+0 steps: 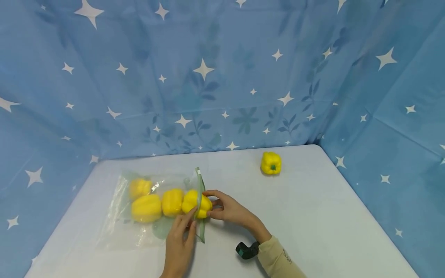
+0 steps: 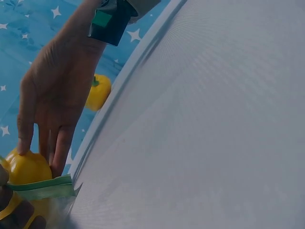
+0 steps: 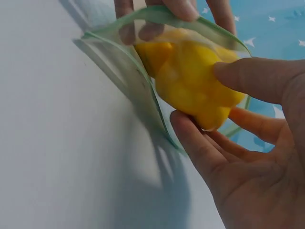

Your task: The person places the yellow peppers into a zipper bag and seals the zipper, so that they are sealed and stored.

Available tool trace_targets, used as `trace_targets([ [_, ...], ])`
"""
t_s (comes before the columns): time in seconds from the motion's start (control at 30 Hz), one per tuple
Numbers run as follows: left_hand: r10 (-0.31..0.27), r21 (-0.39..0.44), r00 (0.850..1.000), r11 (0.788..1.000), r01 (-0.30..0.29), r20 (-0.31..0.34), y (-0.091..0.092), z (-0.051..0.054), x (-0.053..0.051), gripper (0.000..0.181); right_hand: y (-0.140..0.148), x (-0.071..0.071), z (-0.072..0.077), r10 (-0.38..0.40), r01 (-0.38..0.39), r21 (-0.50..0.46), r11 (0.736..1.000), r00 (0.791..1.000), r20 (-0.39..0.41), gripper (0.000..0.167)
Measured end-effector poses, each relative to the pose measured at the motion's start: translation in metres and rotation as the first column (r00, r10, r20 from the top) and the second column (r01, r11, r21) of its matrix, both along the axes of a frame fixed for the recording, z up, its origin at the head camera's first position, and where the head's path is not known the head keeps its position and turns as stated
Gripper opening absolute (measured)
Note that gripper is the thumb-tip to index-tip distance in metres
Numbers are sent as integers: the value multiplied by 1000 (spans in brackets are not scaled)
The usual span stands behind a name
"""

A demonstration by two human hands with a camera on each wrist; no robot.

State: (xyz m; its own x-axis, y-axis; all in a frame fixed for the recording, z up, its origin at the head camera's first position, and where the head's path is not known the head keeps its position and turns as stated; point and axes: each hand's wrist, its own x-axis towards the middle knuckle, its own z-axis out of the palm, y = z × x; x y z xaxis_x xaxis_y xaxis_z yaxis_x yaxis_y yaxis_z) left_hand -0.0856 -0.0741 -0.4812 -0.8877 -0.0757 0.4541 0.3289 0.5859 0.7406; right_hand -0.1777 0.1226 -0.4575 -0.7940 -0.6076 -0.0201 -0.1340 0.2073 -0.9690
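A clear zip bag [image 1: 119,233] with a green-edged mouth lies on the left half of the table in the head view. Inside it are three yellow bell peppers, the nearest to the mouth being one pepper [image 1: 172,202]. Another yellow bell pepper [image 3: 200,86] sits partly within the bag's mouth. My right hand [image 1: 231,210] holds that pepper by its outer end, thumb on one side and fingers on the other. With my left hand [image 1: 179,239], I pinch the near part of the bag's green rim [image 3: 219,31], beside the pepper.
One loose yellow bell pepper [image 1: 271,163] rests near the table's back edge, right of centre. The white table [image 1: 313,216] meets a blue star-patterned curtain [image 1: 222,77] behind. A black device [image 1: 247,251] is strapped at my right wrist.
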Motion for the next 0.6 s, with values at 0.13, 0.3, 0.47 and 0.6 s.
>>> trace_targets([
  [0.13, 9, -12, 1000, 1000, -9, -25, -1, -1, 2, 55, -8, 5, -1, -43, 43, 2, 999, 999, -1, 62],
  [0.3, -5, -11, 998, 1000, 4, -61, 0, -2, 2, 58, -17, 9, -2, -108, 111, 29, 993, 990, -87, 59],
  [0.47, -3, -10, 999, 1000, 3, -55, 1, -2, 2, 56, -28, 11, -9, -140, 157, 66, 985, 967, -213, 55],
  [0.6, 3, -19, 1000, 1000, -4, -31, 1, -2, 3, 54, -35, 15, -13, -186, 208, 61, 976, 949, -256, 51],
])
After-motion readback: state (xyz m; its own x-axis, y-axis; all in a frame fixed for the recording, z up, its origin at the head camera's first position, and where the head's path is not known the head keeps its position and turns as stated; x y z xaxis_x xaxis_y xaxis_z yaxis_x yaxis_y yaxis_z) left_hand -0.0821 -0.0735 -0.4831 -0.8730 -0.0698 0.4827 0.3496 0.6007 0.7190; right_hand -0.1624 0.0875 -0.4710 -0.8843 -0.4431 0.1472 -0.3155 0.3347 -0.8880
